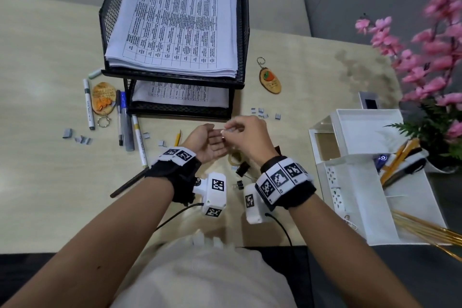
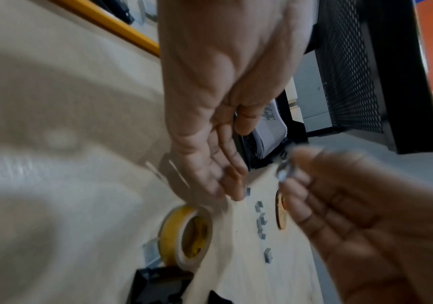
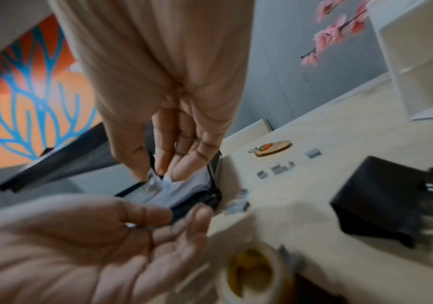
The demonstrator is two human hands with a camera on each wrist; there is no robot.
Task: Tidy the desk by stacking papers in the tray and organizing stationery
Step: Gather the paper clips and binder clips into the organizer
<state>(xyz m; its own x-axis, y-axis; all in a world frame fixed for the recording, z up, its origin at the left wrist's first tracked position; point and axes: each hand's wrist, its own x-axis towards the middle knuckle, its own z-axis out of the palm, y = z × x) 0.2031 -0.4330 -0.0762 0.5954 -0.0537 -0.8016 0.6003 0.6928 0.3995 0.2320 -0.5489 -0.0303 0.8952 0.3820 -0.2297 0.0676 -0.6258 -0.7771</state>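
My left hand [image 1: 212,141] is held palm up and cupped above the desk, its fingers relaxed [image 3: 142,214]; something small and silvery glints in the palm [image 3: 132,225]. Just over it, my right hand [image 1: 231,130] pinches a small silvery staple strip [image 3: 155,182] between thumb and fingertips [image 2: 285,166]. More staple strips [image 1: 261,112] lie loose to the right of the black mesh paper tray [image 1: 110,20], others [image 1: 80,139] to the left. The tray's two tiers hold printed papers [image 1: 175,20]. Markers [image 1: 88,105] and pens [image 1: 125,120] lie left of the tray.
A tape roll [image 2: 184,234] and black binder clips [image 1: 242,169] lie under my hands. Wooden keychains [image 1: 270,80] [image 1: 102,99] flank the tray. A white organizer [image 1: 362,182] with pencils [image 1: 397,157] stands right, by pink flowers [image 1: 430,57]. A black pen [image 1: 130,182] lies near my left wrist.
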